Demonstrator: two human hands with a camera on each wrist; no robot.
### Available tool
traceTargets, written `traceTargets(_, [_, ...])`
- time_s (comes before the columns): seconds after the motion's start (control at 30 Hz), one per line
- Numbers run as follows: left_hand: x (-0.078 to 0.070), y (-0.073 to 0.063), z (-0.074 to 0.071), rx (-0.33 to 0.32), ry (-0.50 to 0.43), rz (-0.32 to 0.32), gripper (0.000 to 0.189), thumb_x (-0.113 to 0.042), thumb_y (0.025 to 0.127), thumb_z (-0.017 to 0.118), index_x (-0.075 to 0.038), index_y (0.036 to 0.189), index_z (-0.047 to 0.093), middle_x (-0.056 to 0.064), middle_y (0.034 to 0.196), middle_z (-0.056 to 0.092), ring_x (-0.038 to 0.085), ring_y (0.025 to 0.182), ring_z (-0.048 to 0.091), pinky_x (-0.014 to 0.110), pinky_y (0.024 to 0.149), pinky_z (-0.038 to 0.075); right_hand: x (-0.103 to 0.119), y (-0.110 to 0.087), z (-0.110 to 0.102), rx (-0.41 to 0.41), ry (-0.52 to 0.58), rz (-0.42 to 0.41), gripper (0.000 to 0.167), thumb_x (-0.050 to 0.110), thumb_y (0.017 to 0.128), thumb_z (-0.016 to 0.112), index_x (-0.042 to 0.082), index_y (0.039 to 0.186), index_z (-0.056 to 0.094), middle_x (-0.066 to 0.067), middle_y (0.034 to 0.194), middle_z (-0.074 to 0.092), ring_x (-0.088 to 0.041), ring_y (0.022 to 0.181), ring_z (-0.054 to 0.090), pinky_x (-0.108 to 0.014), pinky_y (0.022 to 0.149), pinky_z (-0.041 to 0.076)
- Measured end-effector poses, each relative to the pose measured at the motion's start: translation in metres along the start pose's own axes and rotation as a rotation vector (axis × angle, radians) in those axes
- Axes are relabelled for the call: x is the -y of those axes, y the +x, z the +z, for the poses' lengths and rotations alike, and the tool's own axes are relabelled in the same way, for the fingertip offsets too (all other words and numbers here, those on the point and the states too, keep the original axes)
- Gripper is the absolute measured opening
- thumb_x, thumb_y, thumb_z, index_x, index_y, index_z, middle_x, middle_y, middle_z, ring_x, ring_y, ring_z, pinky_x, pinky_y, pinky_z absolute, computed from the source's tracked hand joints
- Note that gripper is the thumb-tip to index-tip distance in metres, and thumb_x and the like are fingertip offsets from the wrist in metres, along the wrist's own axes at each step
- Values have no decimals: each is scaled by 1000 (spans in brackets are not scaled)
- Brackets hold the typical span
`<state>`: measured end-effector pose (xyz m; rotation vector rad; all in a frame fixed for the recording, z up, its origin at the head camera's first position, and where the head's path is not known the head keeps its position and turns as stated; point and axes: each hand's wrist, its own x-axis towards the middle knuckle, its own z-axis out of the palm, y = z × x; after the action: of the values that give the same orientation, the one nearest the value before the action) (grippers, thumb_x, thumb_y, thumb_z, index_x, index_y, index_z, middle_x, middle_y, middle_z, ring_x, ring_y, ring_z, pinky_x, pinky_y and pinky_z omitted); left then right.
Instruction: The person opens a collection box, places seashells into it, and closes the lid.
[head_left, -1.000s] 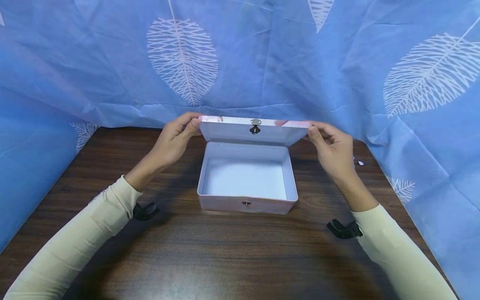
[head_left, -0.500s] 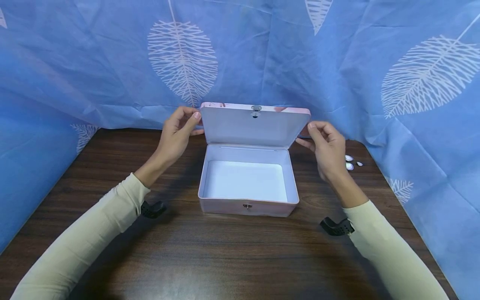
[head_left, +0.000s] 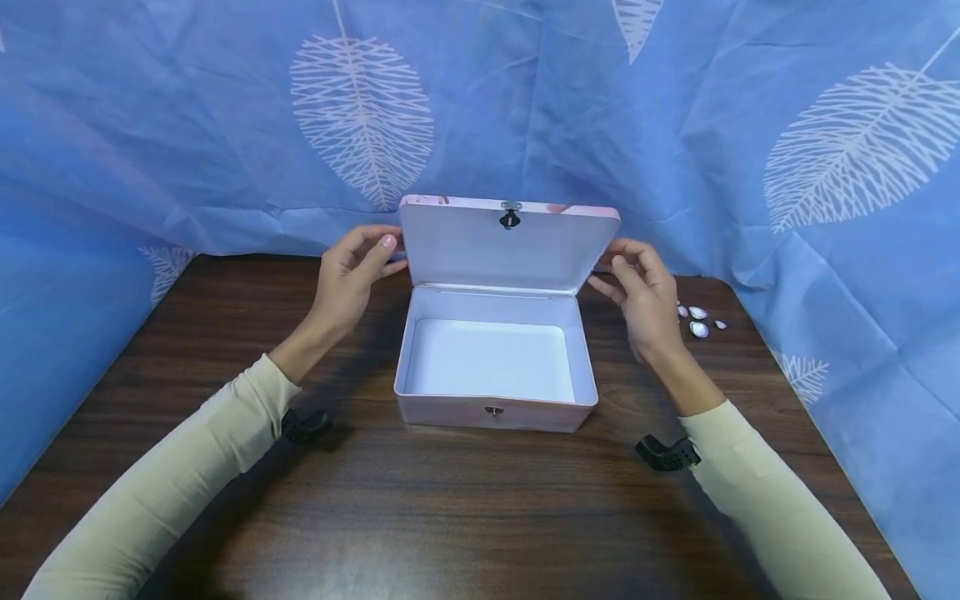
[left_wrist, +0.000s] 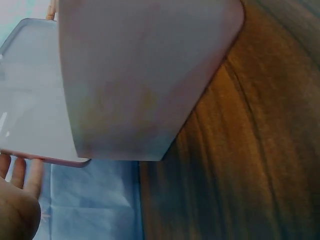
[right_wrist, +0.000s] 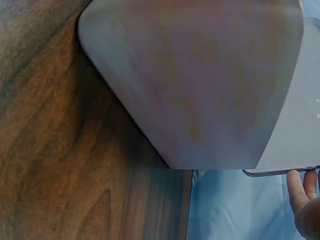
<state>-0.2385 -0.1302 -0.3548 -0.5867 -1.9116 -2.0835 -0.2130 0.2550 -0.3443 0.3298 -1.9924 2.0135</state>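
A pale pink tin box (head_left: 450, 410) stands on the table with its hinged lid (head_left: 502, 250) raised and leaning slightly back. The inside is white with nothing in it. A metal clasp (head_left: 510, 218) hangs at the lid's top edge. My left hand (head_left: 341, 283) is at the lid's left side, its fingertips partly behind it. On the opposite side, my right hand (head_left: 647, 296) has its fingers by the lid's right edge. In the left wrist view, nearly straight fingers (left_wrist: 34, 177) touch the lid's edge; the right wrist view shows similar fingers (right_wrist: 296, 187) there.
Several small white shell-like pieces (head_left: 698, 330) lie on the dark wooden table (head_left: 465, 508), right of the right hand. A blue curtain (head_left: 525, 108) with white leaf prints hangs behind and along the sides.
The lid has swung up and back from a partly lowered tilt. Both hands have loosened from its front corners to its sides. The right hand has shifted left, uncovering the small white pieces.
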Motion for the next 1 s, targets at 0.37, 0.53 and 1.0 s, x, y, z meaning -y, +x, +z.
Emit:
traceTargets(0.37, [14, -8, -3, 112, 23, -142, 53, -28, 124, 39, -16, 174, 45, 18, 171, 50, 38, 154, 54, 64, 122, 52, -8, 6, 0, 39, -53, 41, 34, 19, 122, 42, 0, 149, 54, 0, 135, 61, -18, 127, 63, -26, 112, 60])
traceTargets(0.53, [17, -8, -2, 140, 30, -179, 55, -34, 124, 35, -25, 177, 39, 15, 177, 42, 39, 158, 48, 68, 125, 47, -12, 7, 1, 42, -51, 86, 38, 18, 123, 41, -4, 152, 51, 0, 134, 59, -16, 126, 62, -23, 110, 59])
traceTargets(1.0, [13, 0, -5, 177, -8, -247, 62, -46, 123, 27, -22, 180, 34, 18, 175, 37, 40, 160, 43, 71, 130, 39, -16, 8, 0, 64, -141, 121, 50, 28, 123, 45, -1, 163, 46, 4, 140, 57, -14, 132, 60, -26, 112, 59])
